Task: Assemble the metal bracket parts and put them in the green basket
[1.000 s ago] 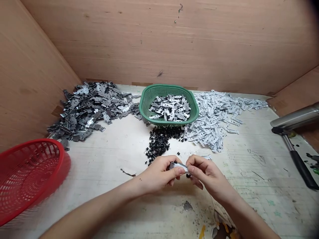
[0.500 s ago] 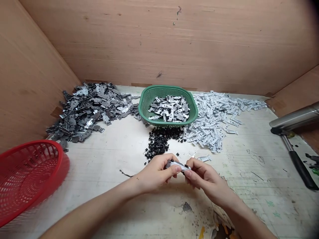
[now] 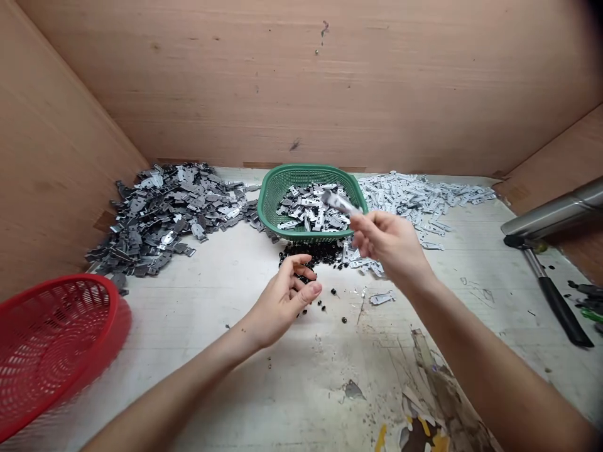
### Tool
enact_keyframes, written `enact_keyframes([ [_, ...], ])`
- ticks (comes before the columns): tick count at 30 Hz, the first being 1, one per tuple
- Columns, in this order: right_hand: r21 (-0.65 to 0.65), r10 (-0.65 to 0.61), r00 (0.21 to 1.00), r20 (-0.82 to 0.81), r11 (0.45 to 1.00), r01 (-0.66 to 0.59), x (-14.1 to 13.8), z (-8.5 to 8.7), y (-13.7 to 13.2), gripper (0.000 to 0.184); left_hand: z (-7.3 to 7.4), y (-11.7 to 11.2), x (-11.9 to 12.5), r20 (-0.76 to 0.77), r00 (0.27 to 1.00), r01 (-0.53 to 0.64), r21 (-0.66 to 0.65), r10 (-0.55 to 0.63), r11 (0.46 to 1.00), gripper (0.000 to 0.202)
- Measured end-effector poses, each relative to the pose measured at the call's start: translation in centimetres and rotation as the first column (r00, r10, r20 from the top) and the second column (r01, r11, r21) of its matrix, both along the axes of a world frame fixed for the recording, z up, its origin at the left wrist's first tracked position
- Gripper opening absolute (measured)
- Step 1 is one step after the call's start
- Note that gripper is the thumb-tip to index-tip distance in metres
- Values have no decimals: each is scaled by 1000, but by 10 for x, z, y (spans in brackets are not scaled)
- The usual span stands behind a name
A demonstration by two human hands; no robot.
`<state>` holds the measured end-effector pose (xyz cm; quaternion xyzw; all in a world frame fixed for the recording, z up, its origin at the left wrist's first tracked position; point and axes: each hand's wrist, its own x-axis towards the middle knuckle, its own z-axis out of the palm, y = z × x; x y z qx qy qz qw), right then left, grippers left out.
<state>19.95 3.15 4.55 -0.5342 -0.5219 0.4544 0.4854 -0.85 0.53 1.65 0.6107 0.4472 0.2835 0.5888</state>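
My right hand (image 3: 389, 245) pinches one end of a narrow white-and-grey metal piece (image 3: 340, 202), slightly blurred, over the right part of a green plastic basket (image 3: 306, 235). Inside the basket lie many similar metal pieces (image 3: 313, 207). Lower down, my left hand (image 3: 287, 298) is half curled with its fingers apart, and nothing shows in it. It hovers at the near edge of a heap of small black parts (image 3: 320, 252), partly hiding them. A single white metal strip (image 3: 382, 298) rests on the table below my right hand.
Grey metal plates (image 3: 164, 213) are heaped at the back left, white metal strips (image 3: 409, 194) at the back right. A red basket (image 3: 113, 314) stands at the left. On the right are a metal tube (image 3: 556, 210) and a black handle (image 3: 563, 311). Wooden panels (image 3: 301, 81) surround the table.
My hands have parted. The right one has carried the metal piece up and forward to the green basket. The left one has let go of it and shifted slightly left and forward.
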Motion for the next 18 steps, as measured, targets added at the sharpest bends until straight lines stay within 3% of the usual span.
enact_keyframes([
  [1,35,-13,995,101,999,10,1,6,10,30,-1,2,-1,-29,999,-25,9,26,1000,50],
  [3,-14,133,928,347,990,-137,0,4,13,28,-5,5,-2,-82,995,-61,19,62,998,48],
  [5,-161,371,766,524,927,-338,0,-11,-4,20,-11,6,-1,-119,989,-84,38,88,996,43],
  [6,-190,428,694,579,899,-396,-1,-23,-18,15,-13,6,0,-135,986,-91,55,98,994,42],
  [8,-182,416,619,666,896,-406,-2,-46,-47,4,-13,9,-1,-170,977,-107,122,127,987,40],
  [10,-108,349,580,736,906,-409,-4,-67,-72,15,-8,17,-9,-217,955,-147,241,201,959,39],
  [12,-29,266,548,793,915,-402,-6,-83,-86,19,0,30,-24,-286,891,-219,406,351,887,39],
  [13,5,224,529,819,918,-395,-7,-89,-90,19,5,38,-35,-335,831,-247,492,444,835,42],
  [15,47,157,497,853,927,-373,-2,-97,-95,17,10,55,-61,-442,603,-251,686,665,683,47],
  [16,55,139,493,859,932,-359,5,-99,-97,16,10,63,-75,-495,466,-223,736,733,639,51],
  [18,61,107,529,842,955,-291,27,-98,-103,15,3,78,-101,-577,203,-253,749,791,612,61],
])
